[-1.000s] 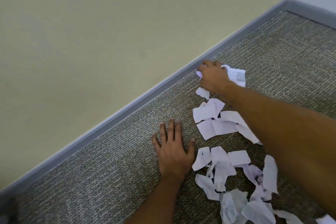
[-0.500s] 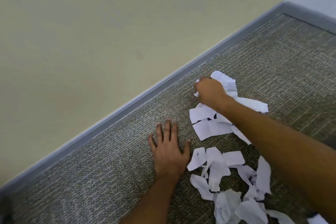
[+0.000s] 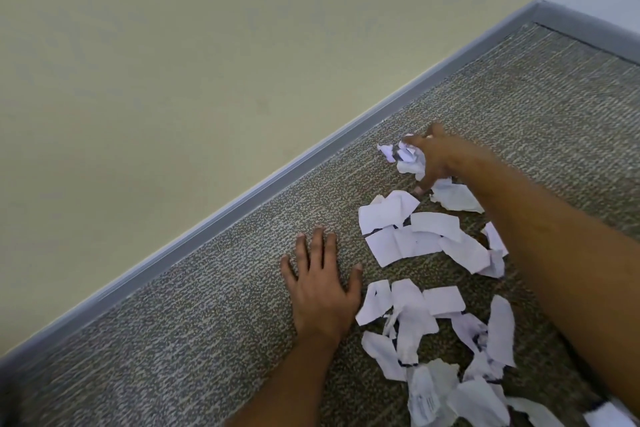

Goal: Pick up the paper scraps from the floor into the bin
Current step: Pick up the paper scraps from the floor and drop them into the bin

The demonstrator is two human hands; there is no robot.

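The scraps [image 3: 412, 241] lie scattered on the carpet [image 3: 180, 340], in a loose drift that runs from near the baseboard [image 3: 242, 199] down toward the lower right edge of the view; no bin shows anywhere in the picture. The right hand [image 3: 438, 158] reaches to the far end of the drift and holds a crumpled wad [image 3: 408, 156] of scraps, its fingers curled round the wad while one finger stretches down toward a flat scrap [image 3: 455, 196] just beside it. A small loose bit [image 3: 386, 151] sits on the carpet close to the wad. The left hand [image 3: 320, 282] rests flat on the carpet with fingers spread, holding nothing and apparently bracing the body, its thumb just beside the nearest scraps. The paper looks thin, light and limp, torn into uneven pieces, so weight is likely no concern, but flat pieces probably cling to the rough pile and resist a plain pinch from above. The better hold is judged to be at a curled or lifted edge, or by raking several pieces together into a bunch and closing the fingers round the whole. Crushing does no harm here, since the paper is waste. Small bits may slip out of a full fist, so a firm closed grip seems wise.
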